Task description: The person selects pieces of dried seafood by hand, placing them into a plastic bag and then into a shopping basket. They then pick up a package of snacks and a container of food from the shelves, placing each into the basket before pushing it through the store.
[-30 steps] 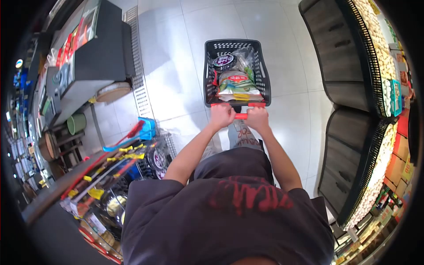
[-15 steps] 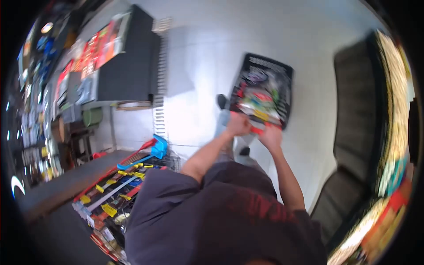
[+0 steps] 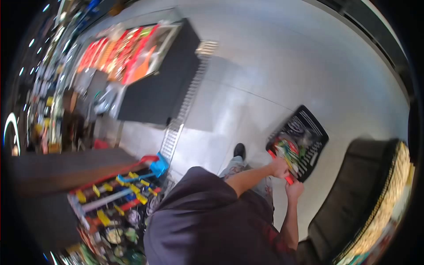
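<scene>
Both hands grip a red handle bar (image 3: 289,179) on the near side of a black plastic shopping basket (image 3: 315,152) with slotted walls. My left hand (image 3: 278,168) is closed around the bar's middle part. Close beside it, my right hand (image 3: 294,189) wraps the bar's right end. Inside the basket lie colourful packages (image 3: 288,149) in green, red and white, too blurred to identify. The basket's wheels or base cannot be made out.
A black display case (image 3: 161,84) with red packs stands at upper left. A rack of goods with yellow tags (image 3: 104,216) and a blue-handled item (image 3: 159,166) are at left. On the right is a dark padded bench-like unit (image 3: 349,190). Grey tiled floor (image 3: 265,66) lies ahead.
The basket and both hands have shifted right and lower in view, and the basket is now angled toward the right. The surroundings have swung too. Both hands remain on the red handle.
</scene>
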